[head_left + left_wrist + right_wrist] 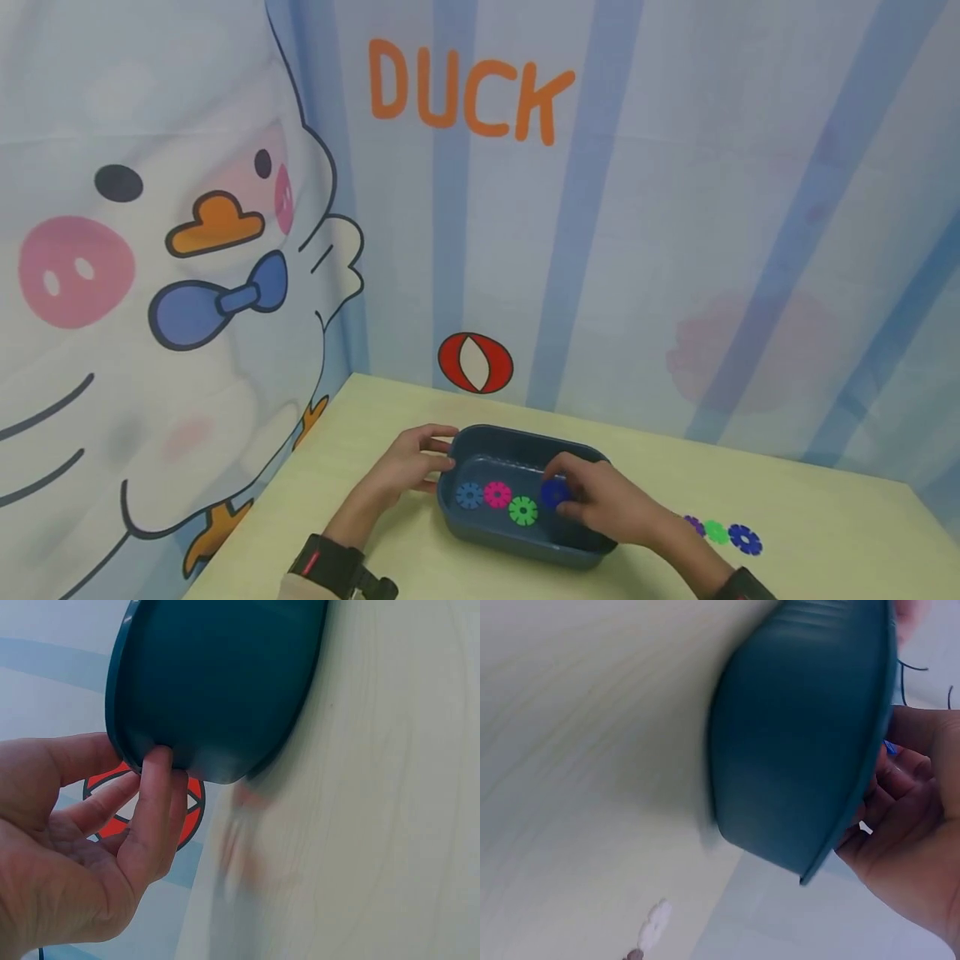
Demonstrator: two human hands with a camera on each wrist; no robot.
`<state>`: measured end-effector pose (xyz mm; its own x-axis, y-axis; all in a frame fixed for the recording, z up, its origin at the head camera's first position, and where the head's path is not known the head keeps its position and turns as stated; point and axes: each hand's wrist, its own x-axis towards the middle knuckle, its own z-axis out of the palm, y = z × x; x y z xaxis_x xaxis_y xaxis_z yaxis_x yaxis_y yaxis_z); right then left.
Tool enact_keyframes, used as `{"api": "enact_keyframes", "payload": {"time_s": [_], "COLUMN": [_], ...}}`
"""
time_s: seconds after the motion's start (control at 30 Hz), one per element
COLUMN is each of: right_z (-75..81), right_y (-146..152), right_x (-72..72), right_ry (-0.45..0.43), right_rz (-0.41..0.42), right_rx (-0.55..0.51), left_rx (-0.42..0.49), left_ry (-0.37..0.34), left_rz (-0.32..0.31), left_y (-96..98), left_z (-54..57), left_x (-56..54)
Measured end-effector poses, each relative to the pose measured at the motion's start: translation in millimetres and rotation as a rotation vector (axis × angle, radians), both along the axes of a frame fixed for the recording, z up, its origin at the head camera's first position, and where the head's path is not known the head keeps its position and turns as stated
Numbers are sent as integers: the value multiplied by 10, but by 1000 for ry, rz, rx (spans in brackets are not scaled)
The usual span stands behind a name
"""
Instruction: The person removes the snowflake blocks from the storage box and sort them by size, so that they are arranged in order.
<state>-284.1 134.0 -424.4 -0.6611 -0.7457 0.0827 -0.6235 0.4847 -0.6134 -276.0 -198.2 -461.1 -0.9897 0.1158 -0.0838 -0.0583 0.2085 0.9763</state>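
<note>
A dark teal plastic basin (pixel 525 546) stands on the table. Its left end is held by my left hand (pixel 408 462), and in the left wrist view the fingertips rest on the outer wall with the thumb at the rim. Over the basin's right part, my right hand (pixel 611 500) pinches a dark blue notched disc (pixel 555 493) between thumb and fingers. Left of it on the basin floor lie a blue disc (pixel 469 496), a pink disc (pixel 497 494) and a green disc (pixel 522 511). In the right wrist view, the basin wall hides most of the held disc.
Right of the basin, a purple disc (pixel 694 526), a light green disc (pixel 716 532) and a dark blue disc (pixel 745 540) lie in a row on the pale yellow table (pixel 300 533). Behind the table hangs a printed duck curtain (pixel 502 250), which also covers the left side.
</note>
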Motion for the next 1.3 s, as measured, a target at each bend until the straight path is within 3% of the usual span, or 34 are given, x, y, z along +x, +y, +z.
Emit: {"api": "enact_keyframes", "payload": {"time_s": [0.27, 1.0, 1.3], "right_z": [65, -48, -97], "right_y": [146, 460, 616], "right_x": [24, 64, 128], "right_ry": [-98, -60, -68], "right_rz": [-47, -167, -195], "right_rx": [-74, -177, -270], "left_rx": [1, -6, -13], "left_ry": [-3, 3, 8], "left_rz": [3, 10, 20], "left_y": [-22, -5, 7], "left_z": [-9, 0, 12], "left_x": [6, -1, 7]}}
